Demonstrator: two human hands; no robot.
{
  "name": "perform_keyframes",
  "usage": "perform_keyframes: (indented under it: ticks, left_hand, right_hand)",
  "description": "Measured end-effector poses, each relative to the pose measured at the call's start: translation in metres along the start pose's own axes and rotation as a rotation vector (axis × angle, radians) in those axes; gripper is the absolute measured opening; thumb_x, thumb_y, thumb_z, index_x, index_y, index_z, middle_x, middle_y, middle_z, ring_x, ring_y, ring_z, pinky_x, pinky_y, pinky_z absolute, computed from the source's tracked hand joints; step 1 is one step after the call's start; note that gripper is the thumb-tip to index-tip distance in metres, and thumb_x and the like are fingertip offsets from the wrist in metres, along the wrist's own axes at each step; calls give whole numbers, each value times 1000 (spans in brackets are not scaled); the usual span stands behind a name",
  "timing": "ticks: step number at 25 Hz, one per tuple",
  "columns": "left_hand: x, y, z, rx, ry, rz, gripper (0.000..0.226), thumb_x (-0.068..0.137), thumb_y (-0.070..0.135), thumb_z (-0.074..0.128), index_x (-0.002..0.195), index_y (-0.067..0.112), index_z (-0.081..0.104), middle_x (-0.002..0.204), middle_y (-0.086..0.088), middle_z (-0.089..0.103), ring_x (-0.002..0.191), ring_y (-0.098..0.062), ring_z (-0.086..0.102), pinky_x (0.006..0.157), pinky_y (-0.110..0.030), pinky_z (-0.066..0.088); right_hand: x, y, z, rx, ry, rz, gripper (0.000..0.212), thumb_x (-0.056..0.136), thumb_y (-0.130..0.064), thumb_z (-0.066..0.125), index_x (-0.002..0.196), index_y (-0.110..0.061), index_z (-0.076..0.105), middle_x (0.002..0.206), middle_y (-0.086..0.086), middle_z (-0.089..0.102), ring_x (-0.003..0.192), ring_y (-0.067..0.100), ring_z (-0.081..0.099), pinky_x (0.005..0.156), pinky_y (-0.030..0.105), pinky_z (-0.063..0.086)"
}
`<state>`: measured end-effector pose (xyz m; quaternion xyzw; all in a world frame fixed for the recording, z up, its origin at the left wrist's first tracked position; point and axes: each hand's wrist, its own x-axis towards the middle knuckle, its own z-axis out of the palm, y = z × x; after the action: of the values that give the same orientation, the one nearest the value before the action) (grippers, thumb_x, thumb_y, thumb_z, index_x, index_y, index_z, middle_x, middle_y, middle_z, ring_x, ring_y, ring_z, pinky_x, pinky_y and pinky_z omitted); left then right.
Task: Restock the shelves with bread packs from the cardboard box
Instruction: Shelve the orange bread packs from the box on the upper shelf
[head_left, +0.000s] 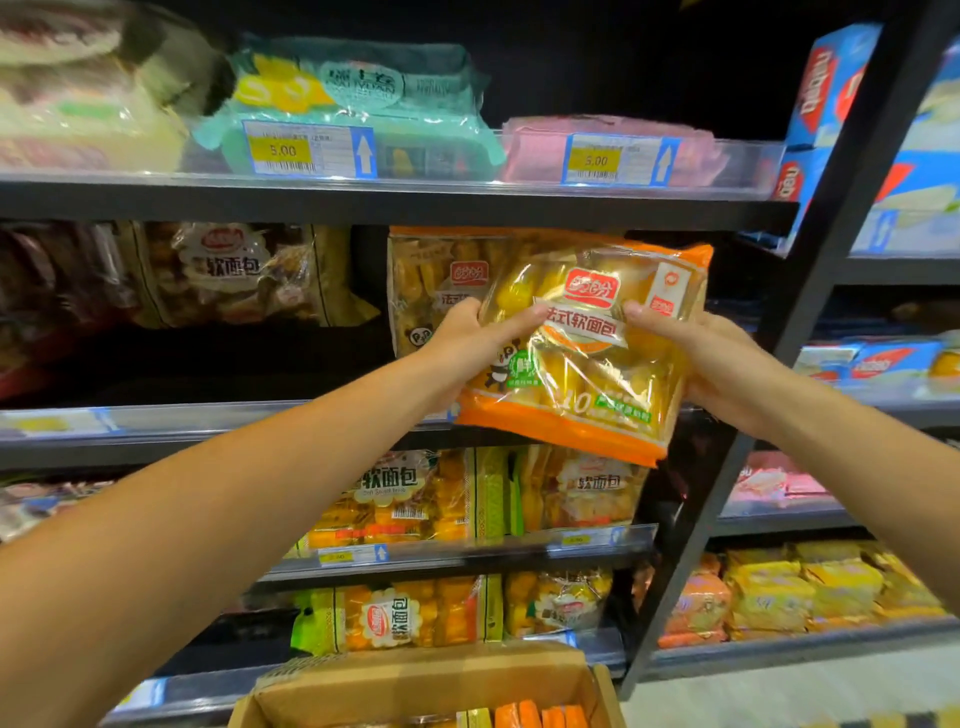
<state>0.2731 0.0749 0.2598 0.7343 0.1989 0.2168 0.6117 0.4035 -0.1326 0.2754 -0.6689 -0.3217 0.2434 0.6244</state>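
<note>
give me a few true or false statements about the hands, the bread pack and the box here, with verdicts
1. Both hands, left hand and right hand, grip the orange clear-windowed bread pack. True.
2. The pack lies flat inside the brown cardboard box. False: it is held up before the shelf.
3. A matching orange pack already stands behind it. True.
4. The mint-green pack sits on the lowest shelf. False: it is on the top one.

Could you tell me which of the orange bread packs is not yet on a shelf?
The orange pack gripped by both hands; its twin already stands on the shelf behind.
</note>
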Motion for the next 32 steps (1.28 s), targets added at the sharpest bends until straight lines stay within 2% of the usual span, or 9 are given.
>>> perform_keyframes:
  ticks: [3, 7, 12, 15, 18, 24, 27, 29, 32]
  left_hand:
    - [8, 8, 11, 36, 112, 58, 89, 64, 71, 77, 131, 19, 52, 123, 2, 67, 113, -18, 64, 99, -46, 52]
    - [13, 15, 27, 148, 56, 131, 33, 92, 50, 64, 109, 25, 50, 99, 16, 59, 97, -5, 60, 83, -23, 52]
    - [22, 9, 13, 326, 56, 150, 79, 90, 64, 56, 145, 9, 39, 139, -4, 55, 129, -21, 52, 108, -41, 45]
    - [29, 12, 10, 388, 72, 145, 84, 91, 65, 54, 148, 6, 36, 140, -6, 53, 129, -22, 51, 104, -36, 44]
    - [36, 17, 16, 420, 112, 114, 83, 94, 62, 52, 150, 5, 32, 136, -8, 54, 122, -23, 53, 90, -31, 41]
    - [30, 11, 20, 373, 58, -12, 89, 93, 67, 46, 154, 5, 25, 153, -9, 40, 136, -27, 43, 94, -33, 37]
    - [30, 16, 14, 246, -26, -110, 77, 95, 65, 46, 147, 8, 38, 127, -2, 62, 101, -15, 64, 71, -26, 50]
    - [30, 20, 13, 171, -51, -142, 68, 97, 61, 45, 141, 10, 48, 113, 2, 70, 85, -9, 66, 57, -24, 50]
    - [34, 21, 24, 149, -31, -135, 72, 98, 57, 49, 152, 12, 32, 143, 1, 51, 120, -16, 54, 89, -29, 44]
  right_hand:
    - [10, 1, -2, -224, -83, 35, 64, 69, -42, 86, 128, -37, 60, 116, -9, 74, 105, 16, 72, 87, 46, 56]
    - [31, 12, -9, -305, 268, -118, 88, 54, -23, 96, 132, -24, 54, 116, -6, 71, 106, 16, 69, 90, 46, 58]
    - [52, 21, -10, -252, 377, -149, 106, 48, -28, 97, 139, -19, 44, 123, -1, 66, 108, 19, 67, 91, 48, 57]
    - [68, 21, -20, -224, 361, -162, 121, 33, -37, 97, 140, -17, 45, 121, 0, 69, 107, 20, 69, 93, 47, 57]
    - [78, 21, -28, -149, 260, -61, 112, 38, -26, 97, 139, -14, 49, 117, 3, 73, 103, 23, 73, 88, 45, 59]
    - [89, 18, -33, -208, 135, 114, 103, 37, -31, 97, 131, -15, 58, 113, 4, 75, 100, 25, 74, 85, 44, 60]
    - [81, 11, -39, -218, 59, 251, 62, 72, -33, 84, 123, -10, 58, 104, 9, 76, 86, 21, 76, 71, 38, 61]
    - [78, 11, -40, -213, 89, 266, 56, 82, -35, 77, 125, -6, 56, 100, 11, 75, 75, 18, 76, 61, 32, 60]
    - [88, 18, -39, -169, 251, 122, 59, 88, -26, 75, 139, -8, 49, 112, 11, 72, 88, 22, 73, 68, 35, 59]
